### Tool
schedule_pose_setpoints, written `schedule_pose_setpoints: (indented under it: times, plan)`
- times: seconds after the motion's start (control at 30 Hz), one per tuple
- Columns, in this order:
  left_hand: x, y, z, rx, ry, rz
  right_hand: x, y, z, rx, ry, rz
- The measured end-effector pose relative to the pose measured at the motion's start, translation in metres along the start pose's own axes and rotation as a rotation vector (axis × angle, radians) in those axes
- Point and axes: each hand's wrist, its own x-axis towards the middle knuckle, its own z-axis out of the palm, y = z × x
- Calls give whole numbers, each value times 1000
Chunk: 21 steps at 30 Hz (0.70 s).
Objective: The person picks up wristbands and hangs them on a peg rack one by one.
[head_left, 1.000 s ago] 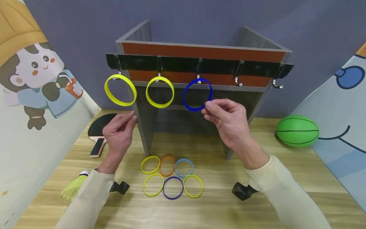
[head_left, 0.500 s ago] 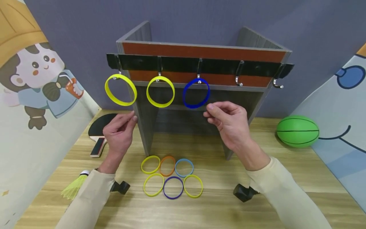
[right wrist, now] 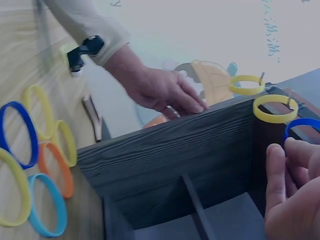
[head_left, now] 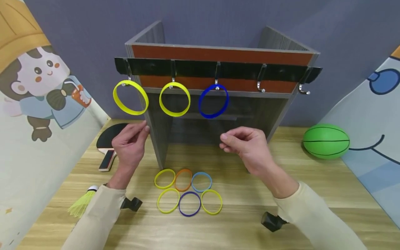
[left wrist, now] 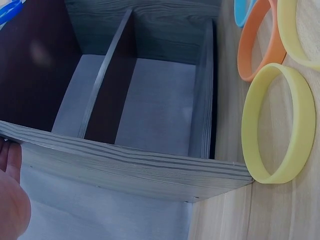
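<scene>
A dark blue wristband hangs from the middle hook of a black hook rail. Two yellow wristbands, one on the far-left hook and another on its neighbour, hang beside it. Below and right of the blue band is my right hand, its fingers loosely bent with nothing between them. My left hand is bent at the left side panel of the grey cabinet, fingertips right at its edge. The left wrist view has those fingers along the panel's outer face.
Several wristbands lie on the wooden table in front of the cabinet, among them an orange one and a light blue one. A table tennis bat and a shuttlecock lie left; a green ball sits right.
My right hand has let go of the blue wristband, which stays on the hook, and has moved down away from it. The left hand has kept its place.
</scene>
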Motion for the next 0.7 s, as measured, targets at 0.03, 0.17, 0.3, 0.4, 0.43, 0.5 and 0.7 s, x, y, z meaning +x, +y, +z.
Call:
schedule_pose_setpoints:
  times: [0.03,0.17,0.3,0.4,0.43,0.5,0.7]
  plan:
    - [0,0,0,1,0,0,-2,2,-1,-24,-8,11]
    - [-1,0,-1,3,-1,-6,-9,10,-3,-92,-30,49]
    - [-1,0,-1,-2,-4,-12,-14,16,-5,-112,-44,76]
    - [0,1,-1,-4,-4,-15,-17,21,-8,-140,-57,84]
    - [-1,1,-1,-2,-4,-16,-18,22,-10,-151,-60,88]
    - [-1,1,0,3,-4,-17,-21,26,-12,-166,-65,98]
    - [-1,1,0,1,-7,-21,-26,33,-17,-172,-77,118]
